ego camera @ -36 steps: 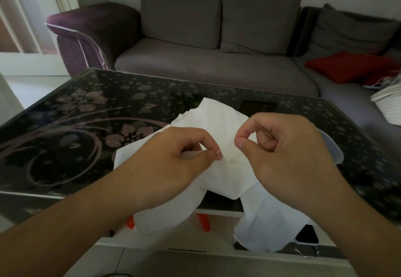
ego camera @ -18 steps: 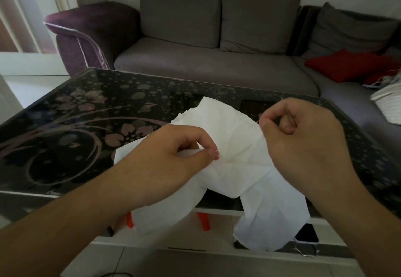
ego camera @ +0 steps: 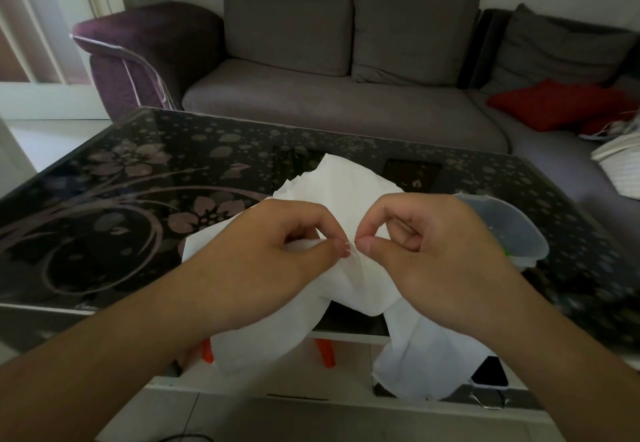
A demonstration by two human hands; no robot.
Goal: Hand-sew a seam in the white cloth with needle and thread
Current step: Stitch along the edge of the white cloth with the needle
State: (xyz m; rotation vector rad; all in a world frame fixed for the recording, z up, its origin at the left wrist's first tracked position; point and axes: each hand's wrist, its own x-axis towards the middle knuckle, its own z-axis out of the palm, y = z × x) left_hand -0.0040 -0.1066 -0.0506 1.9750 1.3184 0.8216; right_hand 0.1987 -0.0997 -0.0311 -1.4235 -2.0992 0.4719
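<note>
White cloth (ego camera: 349, 196) centre frame, bunched at the near edge of the dark floral glass table (ego camera: 138, 178), ends hanging over the front. Left hand (ego camera: 263, 254) pinches a cloth fold, thumb against forefinger. Right hand (ego camera: 426, 251) pinches at the same fold, fingertips nearly touching the left's; needle too small to make out. Clear plastic container (ego camera: 519, 230) right of right hand.

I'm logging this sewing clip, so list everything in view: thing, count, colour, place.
white cloth: one, white, table's near edge, hanging over it
table: one, black glass with floral pattern, centre
plastic container: one, translucent, behind the right hand
sofa: one, grey with purple armrest, behind the table
red cushion: one, red, right of sofa
left hand: one, pinches the cloth
right hand: one, fingers pinched at the cloth; needle too small to tell
</note>
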